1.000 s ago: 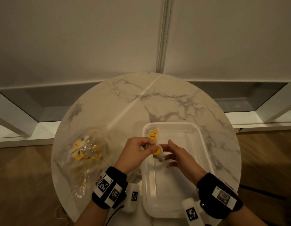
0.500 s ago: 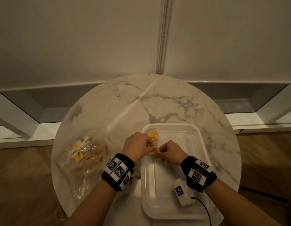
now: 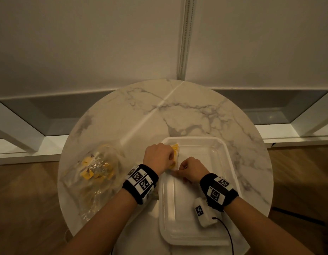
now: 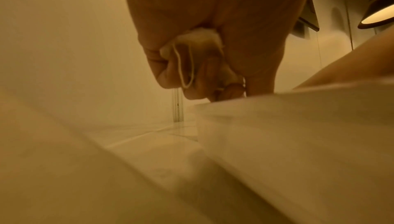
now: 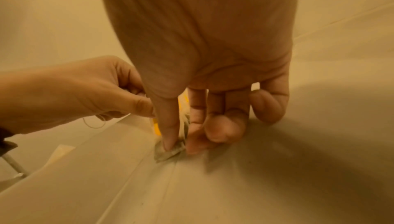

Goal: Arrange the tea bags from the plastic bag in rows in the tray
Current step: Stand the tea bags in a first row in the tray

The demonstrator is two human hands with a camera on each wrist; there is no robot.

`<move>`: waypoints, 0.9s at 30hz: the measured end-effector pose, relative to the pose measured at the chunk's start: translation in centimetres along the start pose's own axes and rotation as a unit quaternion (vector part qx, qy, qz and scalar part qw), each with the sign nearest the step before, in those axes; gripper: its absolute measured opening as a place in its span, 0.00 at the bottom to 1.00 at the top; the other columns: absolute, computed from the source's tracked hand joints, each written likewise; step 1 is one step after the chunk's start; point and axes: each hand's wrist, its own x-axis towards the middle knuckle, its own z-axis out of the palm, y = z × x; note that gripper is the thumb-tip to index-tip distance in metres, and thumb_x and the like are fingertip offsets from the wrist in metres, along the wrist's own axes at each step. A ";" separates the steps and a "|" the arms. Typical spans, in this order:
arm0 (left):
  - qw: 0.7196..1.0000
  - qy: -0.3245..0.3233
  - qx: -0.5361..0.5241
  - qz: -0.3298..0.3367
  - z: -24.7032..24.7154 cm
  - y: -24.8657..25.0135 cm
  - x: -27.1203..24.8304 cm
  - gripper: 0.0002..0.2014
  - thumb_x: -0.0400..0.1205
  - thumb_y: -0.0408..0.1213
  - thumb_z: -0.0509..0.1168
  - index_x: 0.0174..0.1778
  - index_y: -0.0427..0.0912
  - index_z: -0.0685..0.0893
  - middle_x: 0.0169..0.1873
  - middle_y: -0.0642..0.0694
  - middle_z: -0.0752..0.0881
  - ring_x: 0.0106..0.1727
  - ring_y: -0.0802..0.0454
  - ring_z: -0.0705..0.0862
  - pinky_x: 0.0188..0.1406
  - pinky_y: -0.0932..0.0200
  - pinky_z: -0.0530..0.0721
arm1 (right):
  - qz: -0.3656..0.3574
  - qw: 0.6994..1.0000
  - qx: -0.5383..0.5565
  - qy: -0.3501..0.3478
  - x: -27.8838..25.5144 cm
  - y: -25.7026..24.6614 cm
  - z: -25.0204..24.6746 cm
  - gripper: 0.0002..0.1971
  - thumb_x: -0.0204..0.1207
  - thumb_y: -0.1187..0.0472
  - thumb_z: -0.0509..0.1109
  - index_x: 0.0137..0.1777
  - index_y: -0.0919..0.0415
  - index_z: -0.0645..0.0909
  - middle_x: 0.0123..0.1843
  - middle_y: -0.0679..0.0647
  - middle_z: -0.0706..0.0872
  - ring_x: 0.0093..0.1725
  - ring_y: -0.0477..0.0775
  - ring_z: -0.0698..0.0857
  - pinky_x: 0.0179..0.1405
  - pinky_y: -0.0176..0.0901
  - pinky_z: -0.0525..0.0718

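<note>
I see a round white marble table (image 3: 177, 115) with grey veins. Behind it, at twelve o'clock, hangs a pale blind (image 3: 85, 43) with a bead chain (image 3: 185, 34). Wooden floor (image 3: 25, 199) shows at nine and three o'clock. The light is dim and warm.

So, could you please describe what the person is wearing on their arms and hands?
Both forearms are bare, with no sleeves or gloves. The left hand and right hand each have a black wristband bearing white square tags with black coded patterns. A small white camera unit, also tagged, hangs at the right wrist with a thin black cable.
</note>
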 end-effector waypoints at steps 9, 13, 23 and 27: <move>0.999 0.027 0.023 0.032 0.6 -0.1 0.4 0.13 0.79 0.52 0.67 0.55 0.50 0.77 0.50 0.44 0.87 0.50 0.40 0.86 0.41 0.54 0.72 | 0.011 0.999 -0.037 0.023 0.2 -0.1 0.4 0.24 0.73 0.36 0.69 0.30 0.57 0.81 0.27 0.56 0.90 0.24 0.51 0.84 0.43 0.50 0.88; 0.996 0.051 -0.076 -0.009 0.4 -0.9 0.2 0.16 0.79 0.58 0.67 0.52 0.52 0.75 0.42 0.48 0.87 0.45 0.45 0.85 0.39 0.55 0.72 | 0.007 0.995 -0.082 0.049 0.0 -0.3 0.4 0.26 0.76 0.35 0.64 0.27 0.55 0.82 0.25 0.53 0.89 0.26 0.50 0.87 0.42 0.45 0.87; 0.756 0.099 -0.622 -0.177 0.6 -1.5 -3.9 0.19 0.90 0.52 0.51 0.52 0.45 0.83 0.29 0.46 0.81 0.23 0.60 0.76 0.25 0.63 0.72 | 0.023 0.996 -0.081 0.037 0.1 -0.6 0.4 0.27 0.77 0.34 0.62 0.30 0.55 0.83 0.25 0.52 0.89 0.25 0.50 0.88 0.44 0.46 0.89; 0.602 0.092 -0.770 -0.192 -0.3 -0.6 -5.4 0.23 0.91 0.52 0.47 0.60 0.37 0.78 0.30 0.42 0.77 0.16 0.57 0.66 0.14 0.67 0.63 | 0.009 0.998 -0.047 0.029 -0.5 -0.5 0.5 0.30 0.79 0.32 0.61 0.32 0.59 0.83 0.27 0.56 0.90 0.25 0.51 0.86 0.42 0.47 0.88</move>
